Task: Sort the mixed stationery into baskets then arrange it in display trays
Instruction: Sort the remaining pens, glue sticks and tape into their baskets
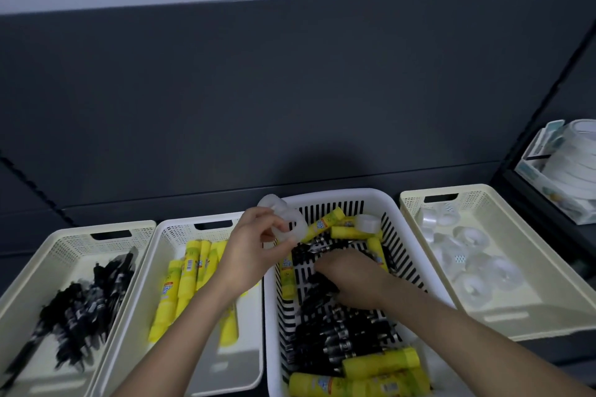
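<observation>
A white slotted basket (335,195) in the middle holds mixed black pens (342,332), yellow glue sticks (380,364) and a clear tape roll (367,223). My left hand (248,248) is raised over its left rim, shut on several clear tape rolls (287,222). My right hand (351,277) reaches down into the basket, fingers among the black pens; whether it grips any is hidden. Cream baskets stand alongside: one with black pens (80,300) at far left, one with glue sticks (180,284), one with tape rolls (467,255) at right.
A dark grey shelf back panel (290,90) rises behind the baskets. At the far right a display box (529,167) holds stacked white tape rolls (574,155) on a neighbouring shelf. The baskets stand side by side, nearly touching.
</observation>
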`<state>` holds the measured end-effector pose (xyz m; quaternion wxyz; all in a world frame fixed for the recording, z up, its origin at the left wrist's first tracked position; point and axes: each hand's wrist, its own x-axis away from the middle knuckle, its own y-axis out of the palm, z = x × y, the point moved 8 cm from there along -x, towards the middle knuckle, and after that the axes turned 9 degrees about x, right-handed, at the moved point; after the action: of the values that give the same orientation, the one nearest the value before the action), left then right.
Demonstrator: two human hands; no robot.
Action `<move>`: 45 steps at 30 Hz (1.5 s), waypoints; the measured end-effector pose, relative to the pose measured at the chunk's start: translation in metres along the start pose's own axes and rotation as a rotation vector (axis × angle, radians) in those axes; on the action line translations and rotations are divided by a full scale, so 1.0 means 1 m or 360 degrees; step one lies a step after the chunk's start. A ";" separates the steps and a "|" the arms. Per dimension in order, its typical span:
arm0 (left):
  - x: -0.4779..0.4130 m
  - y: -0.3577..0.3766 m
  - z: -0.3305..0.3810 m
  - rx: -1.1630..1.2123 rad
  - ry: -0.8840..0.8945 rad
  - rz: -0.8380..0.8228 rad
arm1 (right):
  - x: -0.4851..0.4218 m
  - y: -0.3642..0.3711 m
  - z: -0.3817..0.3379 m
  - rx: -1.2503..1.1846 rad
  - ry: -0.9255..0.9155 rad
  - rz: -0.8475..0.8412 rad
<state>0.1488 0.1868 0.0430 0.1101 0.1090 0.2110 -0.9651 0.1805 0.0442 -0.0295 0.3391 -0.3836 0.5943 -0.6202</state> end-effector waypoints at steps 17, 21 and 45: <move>-0.020 0.112 0.044 -0.0074 0.0287 -0.0520 | 0.131 -0.103 0.137 -0.2384 0.1375 0.1689; -0.028 0.171 0.069 -0.0161 0.0378 -0.0724 | 0.168 -0.102 0.157 -0.2435 0.1541 0.1702; -0.033 0.199 0.062 -0.0548 0.0264 -0.0737 | 0.158 -0.062 0.163 -0.2778 0.1394 0.1158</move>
<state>0.2215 -0.0109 0.0305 -0.1139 0.1162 0.3990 -0.9024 0.2510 -0.1677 0.0438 -0.1351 -0.0346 0.9870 0.0798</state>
